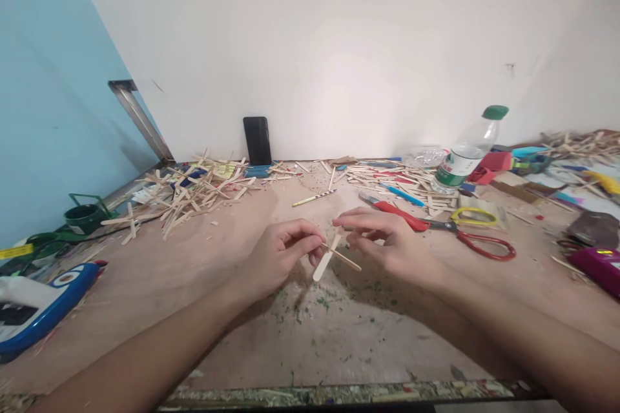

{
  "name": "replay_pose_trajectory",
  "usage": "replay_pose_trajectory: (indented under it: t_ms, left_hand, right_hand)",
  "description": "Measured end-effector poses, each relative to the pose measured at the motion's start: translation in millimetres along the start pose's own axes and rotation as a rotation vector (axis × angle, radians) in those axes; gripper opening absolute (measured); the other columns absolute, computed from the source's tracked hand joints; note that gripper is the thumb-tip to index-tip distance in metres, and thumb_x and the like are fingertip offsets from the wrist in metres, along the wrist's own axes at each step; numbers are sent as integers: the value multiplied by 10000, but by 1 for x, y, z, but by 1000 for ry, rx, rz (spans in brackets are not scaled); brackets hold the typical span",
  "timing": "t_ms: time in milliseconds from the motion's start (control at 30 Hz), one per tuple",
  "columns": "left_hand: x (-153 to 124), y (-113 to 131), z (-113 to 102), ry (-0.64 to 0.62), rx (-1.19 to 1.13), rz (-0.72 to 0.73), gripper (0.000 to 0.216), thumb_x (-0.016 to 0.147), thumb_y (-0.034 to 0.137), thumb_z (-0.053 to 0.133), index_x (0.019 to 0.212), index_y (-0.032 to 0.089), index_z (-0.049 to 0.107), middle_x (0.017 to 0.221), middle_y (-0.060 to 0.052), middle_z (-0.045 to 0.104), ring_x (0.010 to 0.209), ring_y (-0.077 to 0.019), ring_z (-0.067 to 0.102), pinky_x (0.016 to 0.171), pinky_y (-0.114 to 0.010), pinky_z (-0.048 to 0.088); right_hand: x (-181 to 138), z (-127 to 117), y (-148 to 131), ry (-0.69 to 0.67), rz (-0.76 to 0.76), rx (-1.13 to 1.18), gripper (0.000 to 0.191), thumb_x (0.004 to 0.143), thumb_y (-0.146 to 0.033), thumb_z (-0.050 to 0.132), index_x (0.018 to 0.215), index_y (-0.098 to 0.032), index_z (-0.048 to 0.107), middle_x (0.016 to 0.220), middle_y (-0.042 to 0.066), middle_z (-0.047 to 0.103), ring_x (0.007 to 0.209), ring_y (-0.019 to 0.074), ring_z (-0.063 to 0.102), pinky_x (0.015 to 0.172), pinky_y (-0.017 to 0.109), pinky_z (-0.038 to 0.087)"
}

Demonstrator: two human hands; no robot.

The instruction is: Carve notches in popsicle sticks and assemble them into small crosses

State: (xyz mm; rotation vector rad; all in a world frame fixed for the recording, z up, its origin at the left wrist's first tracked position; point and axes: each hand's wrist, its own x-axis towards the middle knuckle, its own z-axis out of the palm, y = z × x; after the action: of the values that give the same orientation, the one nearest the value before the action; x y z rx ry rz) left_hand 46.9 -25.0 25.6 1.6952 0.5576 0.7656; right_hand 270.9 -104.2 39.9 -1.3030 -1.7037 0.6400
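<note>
My left hand [281, 251] pinches a thin wooden stick [347, 260] that crosses a flat craft stick [326, 259] above the middle of the table. The two sticks form a small cross between my hands. My right hand [382, 239] is curled just to the right, its fingertips at the top of the flat stick; whether they grip it or only touch it is unclear.
A heap of wooden sticks [188, 190] lies at the back left, more sticks [387, 177] at the back right. Red-handled scissors [455, 232], yellow scissors [472, 216], a striped pencil [314, 197], a plastic bottle [467, 151], a black phone [256, 140] against the white board. A blue-white tool [43, 306] lies left.
</note>
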Motion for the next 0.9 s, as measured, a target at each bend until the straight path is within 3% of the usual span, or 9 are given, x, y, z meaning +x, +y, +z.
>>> replay_pose_trajectory:
  t_ms: [167, 633, 900]
  left_hand:
    - [0, 0, 2, -14, 7, -21, 220, 930, 346, 691, 843, 154, 754, 742, -37, 717, 711, -168, 662, 705, -273, 536]
    - [-1, 1, 1, -11, 17, -26, 278, 882, 419, 729, 812, 151, 745, 711, -41, 679, 696, -176, 616, 682, -290, 506]
    - [1, 0, -1, -7, 17, -29, 303, 882, 450, 734, 833, 152, 749, 719, -34, 668, 707, -178, 609, 683, -291, 503]
  right_hand:
    - [1, -1, 1, -83, -98, 20, 157, 953, -313, 721, 986, -227, 849, 1036, 81, 808, 932, 214, 749, 732, 312, 574]
    - [2, -3, 3, -207, -160, 2, 270, 1048, -378, 632, 989, -196, 823, 960, 77, 779, 867, 199, 717, 775, 320, 559]
    - [2, -1, 1, -158, -142, -1, 290, 1024, -438, 657, 968, -215, 835, 955, 76, 787, 865, 208, 726, 778, 335, 568]
